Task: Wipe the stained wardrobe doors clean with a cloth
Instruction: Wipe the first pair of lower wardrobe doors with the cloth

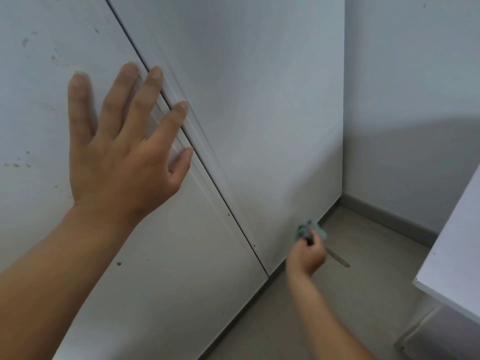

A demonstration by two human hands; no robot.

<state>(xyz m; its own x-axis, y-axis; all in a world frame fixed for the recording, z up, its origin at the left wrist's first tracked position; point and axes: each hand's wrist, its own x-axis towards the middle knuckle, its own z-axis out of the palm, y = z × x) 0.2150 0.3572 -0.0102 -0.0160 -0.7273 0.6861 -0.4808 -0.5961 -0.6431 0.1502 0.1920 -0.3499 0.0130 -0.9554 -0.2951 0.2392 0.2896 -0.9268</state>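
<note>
The two white wardrobe doors take up most of the view. The left door (39,113) fills the 9 o'clock side. The right door (246,100) runs from 12 o'clock down through the middle, and a dark seam slants between them. A pale wall (415,100) stands at 2 o'clock, meeting the wardrobe in a corner. The grey floor (363,294) spreads across 5 o'clock, with a grey skirting board (389,216) along the wall's foot. A white flat panel (457,242) juts in at 4 o'clock; what it belongs to is not clear.

The left hand (124,157), at about 9 o'clock, lies flat on the left door. Its fingers are straight and spread, holding nothing, and the fingertips nearest the middle reach the seam. The right hand (307,257), small and low at 5 o'clock, is curled around a bunched teal cloth (307,229). It presses the cloth against the bottom of the right door, just above the floor.

Brownish stains (15,165) fleck the left door at 9 and 10 o'clock, and more dot its lower part at 7 o'clock. A thin brown stick-like shape (339,261) lies just beside the right hand at 4 o'clock, too blurred to name.
</note>
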